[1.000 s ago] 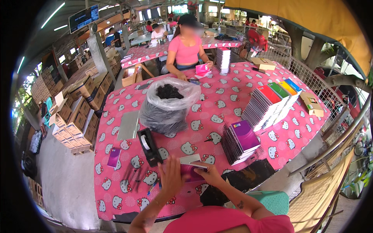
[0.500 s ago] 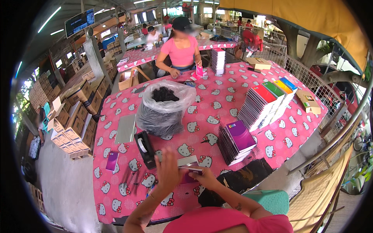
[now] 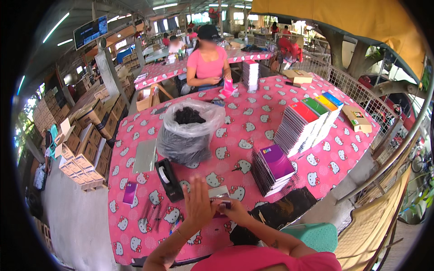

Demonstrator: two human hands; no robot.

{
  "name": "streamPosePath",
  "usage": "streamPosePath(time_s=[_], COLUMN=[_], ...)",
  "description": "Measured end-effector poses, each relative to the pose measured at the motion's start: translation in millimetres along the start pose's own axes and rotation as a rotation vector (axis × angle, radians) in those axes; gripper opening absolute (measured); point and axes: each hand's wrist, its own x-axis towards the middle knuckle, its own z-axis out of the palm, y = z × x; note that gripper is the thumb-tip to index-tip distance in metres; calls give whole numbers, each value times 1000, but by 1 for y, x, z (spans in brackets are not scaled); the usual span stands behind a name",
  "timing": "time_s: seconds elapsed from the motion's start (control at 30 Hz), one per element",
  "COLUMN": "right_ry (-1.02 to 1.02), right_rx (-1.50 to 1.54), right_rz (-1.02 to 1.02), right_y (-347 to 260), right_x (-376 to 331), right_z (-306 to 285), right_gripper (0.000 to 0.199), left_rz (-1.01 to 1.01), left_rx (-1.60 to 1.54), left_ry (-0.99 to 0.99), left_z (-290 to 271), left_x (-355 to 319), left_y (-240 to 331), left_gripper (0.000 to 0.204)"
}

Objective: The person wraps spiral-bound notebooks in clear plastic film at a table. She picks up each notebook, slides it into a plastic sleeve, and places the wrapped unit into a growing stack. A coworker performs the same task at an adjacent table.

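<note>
The small, thin purple-covered notebook (image 3: 224,205) is at the near edge of the pink, cartoon-cat-patterned tabletop (image 3: 228,168), between the person's two hands. The right hand (image 3: 236,213) is closed on its right side, thumb and fingers pinching it. The left hand (image 3: 199,204) is open with fingers straight and together, upright at the notebook's left side; whether its palm presses on the notebook cannot be told from this angle. Just beyond the hands lies a pale, flat, white rectangular piece (image 3: 219,191), partly covered.

The notebook looks light, with a cover that probably bends but holds its shape. Its smooth, glossy face may slide under a dry palm, and the corners and page edges seem the easiest parts to crease. A pinch across cover and pages together, near the middle of a side, would likely keep the sheets from fanning.

To the left are a black tape dispenser (image 3: 169,180), loose dark wire coils (image 3: 151,212) and another purple booklet (image 3: 130,193) lying flat. Farther off stands a clear plastic bag full of black coils (image 3: 185,140). To the right is a stack of purple spiral notebooks (image 3: 275,162), with taller red, green, yellow and blue notebook stacks (image 3: 302,124) behind it.
</note>
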Motion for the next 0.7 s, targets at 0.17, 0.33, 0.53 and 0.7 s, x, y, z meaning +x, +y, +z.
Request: streamPosePath(time_s=[0.17,0.33,0.53,0.7], right_ry=[27,13,29,-6], right_rx=[229,15,-33,-184], right_rz=[-67,-11,-102,-184], right_y=[-6,16,60,71], right_x=[-1,-2,11,11], right_z=[-1,-4,-10,-14], right_gripper=[39,38,37,38], left_rz=[71,33,2,49], left_rx=[-95,-181,-151,-201], left_ry=[62,-80,-86,19], left_z=[4,23,39,46], left_x=[-27,-37,-20,-50], left_y=[18,13,6,12], left_gripper=[82,82,74,60])
